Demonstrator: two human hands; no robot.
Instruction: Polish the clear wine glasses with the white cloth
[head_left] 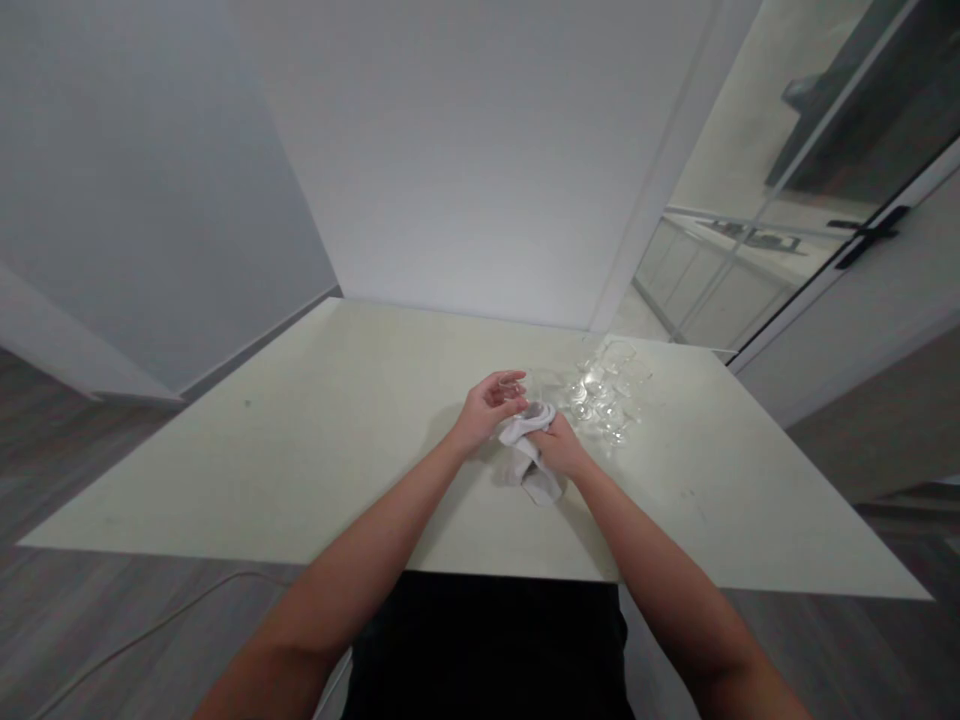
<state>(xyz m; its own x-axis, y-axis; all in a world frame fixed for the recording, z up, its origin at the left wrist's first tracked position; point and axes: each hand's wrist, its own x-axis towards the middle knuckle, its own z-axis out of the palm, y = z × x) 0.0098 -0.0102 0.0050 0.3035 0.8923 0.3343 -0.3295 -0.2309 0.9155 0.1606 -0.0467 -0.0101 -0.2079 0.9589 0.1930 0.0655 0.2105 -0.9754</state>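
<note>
white wall (465,150), smooth and flat, behind the table's far edge. table (300,430): pale, smooth, straight-edged top with small scuffs. floor (90,620): grey wood grain, around the table. white door (892,290), black lever handle (870,238), right of the table. black clothing (487,640) at the table's near edge.

glasses (596,395): clear, shiny, rounded, bunched on the table's right half; count unclear. cloth (541,486): white, soft, crumpled, folds hanging, over the table's middle.

both forearms reach in over the table's near edge and converge. right hand (559,442) closed on the cloth, fingers partly hidden in it. left hand (491,408) just beside it, fingers curled round a held glass (513,384), clear, thin-rimmed, outline faint, above the table's middle.
</note>
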